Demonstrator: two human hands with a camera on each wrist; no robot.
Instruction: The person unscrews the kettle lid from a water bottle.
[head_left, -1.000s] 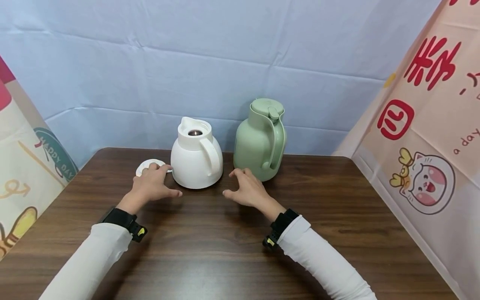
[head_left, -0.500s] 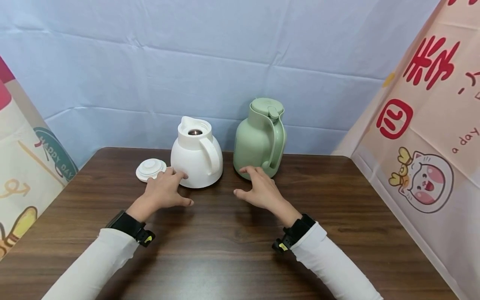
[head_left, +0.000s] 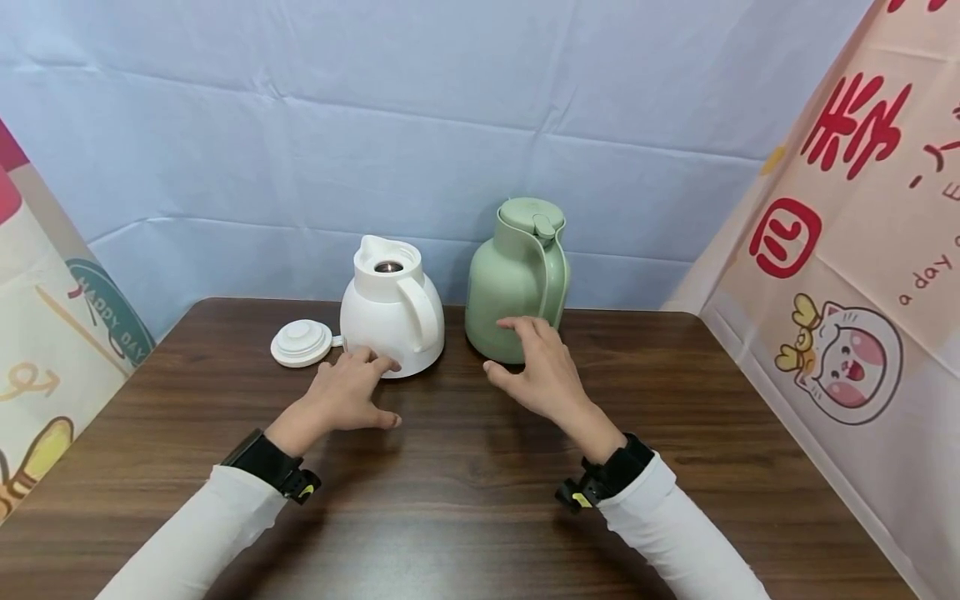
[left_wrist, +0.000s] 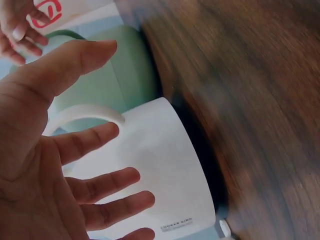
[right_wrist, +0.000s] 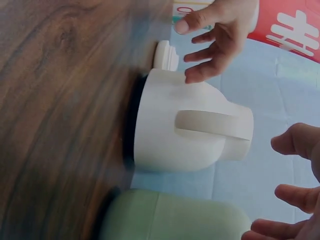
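A white thermos jug (head_left: 382,321) stands upright on the table with its mouth uncovered and its handle toward the right. Its round white lid (head_left: 301,342) lies flat to the left. My left hand (head_left: 347,395) is in front of the jug with fingers spread and nothing in them; in the left wrist view its fingers overlap the jug's white wall (left_wrist: 165,150). To the right, a green thermos jug (head_left: 504,292) stands upright with its lid on. My right hand (head_left: 546,371) is held in front of that jug, fingers spread and holding nothing.
The brown wooden table (head_left: 450,517) carries both jugs near its back edge. A pale blue cloth (head_left: 420,108) hangs behind it. Printed cloths hang at the left (head_left: 60,350) and right (head_left: 840,250).
My left hand has moved right and nearer to me, from over the lid, which now shows whole. My right hand has moved right and slightly nearer. The jugs and lid stayed put.
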